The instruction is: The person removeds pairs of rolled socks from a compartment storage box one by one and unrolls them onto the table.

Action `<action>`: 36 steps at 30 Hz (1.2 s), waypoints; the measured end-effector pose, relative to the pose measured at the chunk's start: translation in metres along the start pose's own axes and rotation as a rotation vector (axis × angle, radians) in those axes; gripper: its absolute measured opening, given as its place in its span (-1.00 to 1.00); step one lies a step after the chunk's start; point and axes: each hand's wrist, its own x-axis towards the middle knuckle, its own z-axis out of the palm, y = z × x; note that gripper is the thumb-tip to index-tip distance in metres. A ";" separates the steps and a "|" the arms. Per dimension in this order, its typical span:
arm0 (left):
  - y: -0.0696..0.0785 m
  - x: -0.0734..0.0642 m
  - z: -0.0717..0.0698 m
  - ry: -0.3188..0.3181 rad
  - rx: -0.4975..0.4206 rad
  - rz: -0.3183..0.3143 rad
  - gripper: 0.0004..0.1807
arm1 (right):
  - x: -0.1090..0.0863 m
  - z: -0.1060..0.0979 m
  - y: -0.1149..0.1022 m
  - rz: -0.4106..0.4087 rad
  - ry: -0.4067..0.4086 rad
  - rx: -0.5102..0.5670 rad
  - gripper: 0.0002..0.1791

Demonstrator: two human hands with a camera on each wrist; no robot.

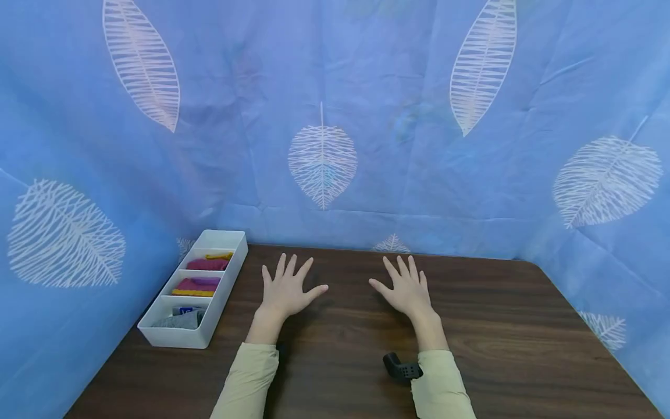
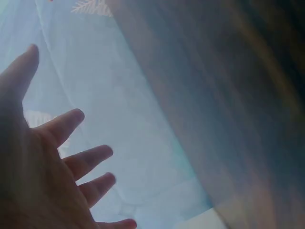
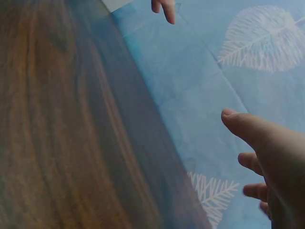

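My left hand (image 1: 286, 293) is over the dark wooden table with its fingers spread and nothing in its grasp. To its left stands a white divided box (image 1: 226, 291). Beyond the middle of the table, my right hand (image 1: 409, 291) also has spread fingers and holds nothing. Each wrist view shows its own hand, the left (image 2: 43, 176) and the right (image 3: 286, 162), with fingers apart. Folded cloth fills parts of the box: a dark red piece (image 1: 207, 265), a purple and yellow stack (image 1: 196, 286), and a grey piece (image 1: 180, 320) beside a small blue-labelled item (image 1: 188, 311).
Blue curtains with white leaf prints (image 1: 323, 166) hang behind the table and at both sides. A black device (image 1: 402, 368) sits at my right wrist. The wooden tabletop (image 1: 523, 326) extends to the right of my hands.
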 end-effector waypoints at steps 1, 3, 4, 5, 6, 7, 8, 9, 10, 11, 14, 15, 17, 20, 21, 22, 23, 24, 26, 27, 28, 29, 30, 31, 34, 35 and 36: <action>0.001 -0.001 -0.003 0.015 0.005 0.009 -0.09 | 0.000 -0.002 -0.001 0.003 0.003 0.004 -0.06; 0.001 -0.004 -0.009 0.055 0.022 0.028 -0.10 | 0.001 -0.005 -0.003 0.007 0.006 0.017 -0.07; 0.001 -0.006 -0.012 0.075 0.034 0.040 -0.11 | 0.001 -0.007 -0.005 0.008 0.004 0.019 -0.07; 0.001 -0.009 -0.016 0.092 0.046 0.050 -0.11 | 0.001 -0.009 -0.006 0.007 0.001 0.024 -0.07; 0.001 -0.012 -0.020 0.109 0.056 0.060 -0.13 | 0.000 -0.011 -0.008 0.006 -0.001 0.024 -0.08; 0.001 -0.015 -0.024 0.135 0.068 0.074 -0.15 | 0.000 -0.013 -0.009 0.000 0.003 0.022 -0.08; 0.000 -0.019 -0.028 0.163 0.082 0.088 -0.18 | -0.001 -0.014 -0.011 -0.005 0.005 0.023 -0.09; -0.001 -0.023 -0.032 0.189 0.095 0.103 -0.22 | -0.002 -0.016 -0.013 -0.013 0.008 0.024 -0.09; -0.002 -0.027 -0.036 0.218 0.106 0.121 -0.26 | -0.002 -0.018 -0.015 -0.020 0.011 0.024 -0.10; -0.003 -0.031 -0.040 0.250 0.118 0.142 -0.30 | -0.003 -0.019 -0.018 -0.029 0.016 0.023 -0.11; -0.009 -0.046 -0.050 0.354 0.165 0.211 -0.46 | -0.005 -0.022 -0.027 -0.051 0.031 0.019 -0.14; -0.011 -0.051 -0.053 0.380 0.182 0.228 -0.49 | -0.006 -0.023 -0.030 -0.057 0.034 0.015 -0.14; -0.017 -0.061 -0.058 0.433 0.220 0.263 -0.56 | -0.008 -0.025 -0.036 -0.070 0.041 0.008 -0.15; -0.029 -0.074 -0.065 0.484 0.252 0.304 -0.62 | -0.010 -0.028 -0.046 -0.094 0.047 0.002 -0.16; -0.033 -0.078 -0.067 0.500 0.261 0.318 -0.64 | -0.011 -0.028 -0.049 -0.103 0.050 0.000 -0.16; -0.038 -0.082 -0.069 0.517 0.267 0.334 -0.65 | -0.011 -0.028 -0.053 -0.115 0.055 -0.002 -0.17; -0.043 -0.086 -0.070 0.529 0.273 0.345 -0.65 | -0.011 -0.028 -0.056 -0.127 0.060 -0.005 -0.18; -0.048 -0.090 -0.072 0.540 0.281 0.354 -0.60 | -0.012 -0.028 -0.060 -0.139 0.065 -0.011 -0.18; -0.057 -0.096 -0.075 0.560 0.295 0.369 -0.43 | -0.013 -0.028 -0.066 -0.162 0.074 -0.015 -0.19; -0.062 -0.100 -0.076 0.569 0.302 0.372 -0.35 | -0.014 -0.027 -0.070 -0.174 0.078 -0.017 -0.19; -0.066 -0.102 -0.077 0.579 0.308 0.377 -0.27 | -0.015 -0.027 -0.073 -0.185 0.079 -0.018 -0.20; -0.071 -0.105 -0.079 0.589 0.312 0.382 -0.21 | -0.016 -0.027 -0.076 -0.195 0.078 -0.016 -0.20; -0.075 -0.107 -0.080 0.600 0.313 0.387 -0.18 | -0.017 -0.026 -0.079 -0.206 0.077 -0.014 -0.20; -0.080 -0.110 -0.081 0.609 0.313 0.391 -0.18 | -0.018 -0.026 -0.083 -0.216 0.073 -0.010 -0.21; -0.094 -0.117 -0.082 0.626 0.310 0.398 -0.19 | -0.021 -0.022 -0.093 -0.243 0.062 -0.013 -0.22; -0.099 -0.119 -0.082 0.631 0.311 0.399 -0.19 | -0.022 -0.020 -0.096 -0.251 0.058 -0.016 -0.22; -0.103 -0.121 -0.082 0.635 0.314 0.399 -0.18 | -0.023 -0.019 -0.098 -0.260 0.055 -0.023 -0.23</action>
